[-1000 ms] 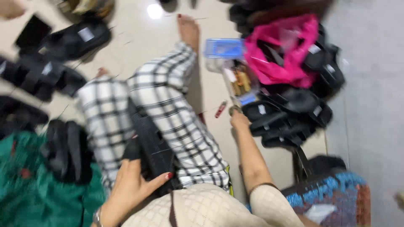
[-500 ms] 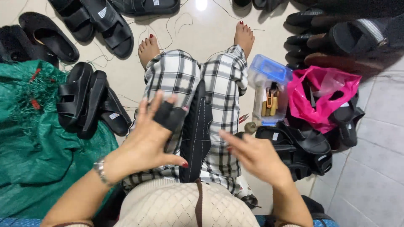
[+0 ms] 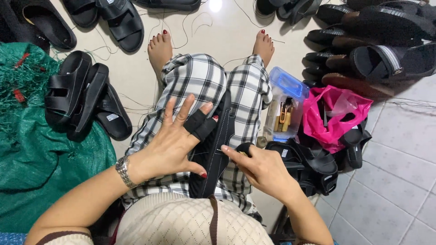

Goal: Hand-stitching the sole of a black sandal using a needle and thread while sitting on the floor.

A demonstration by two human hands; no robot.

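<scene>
Here, left hand splayed open on black sandal; right hand pinched — a needle, touching the sole

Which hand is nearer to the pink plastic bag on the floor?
Right. The right hand pinches at the black sandal on the lap, just beside the shoes below the pink plastic bag. The left hand rests on the sandal's far side, farther from the bag.

Floor-level sandal workshop, prob. home-based. Tiled floor w/ loose threads. Black sandals piled left, more stacked far right. Clear tool box right of legs, pink bag beside it. Green netting near left.
</scene>
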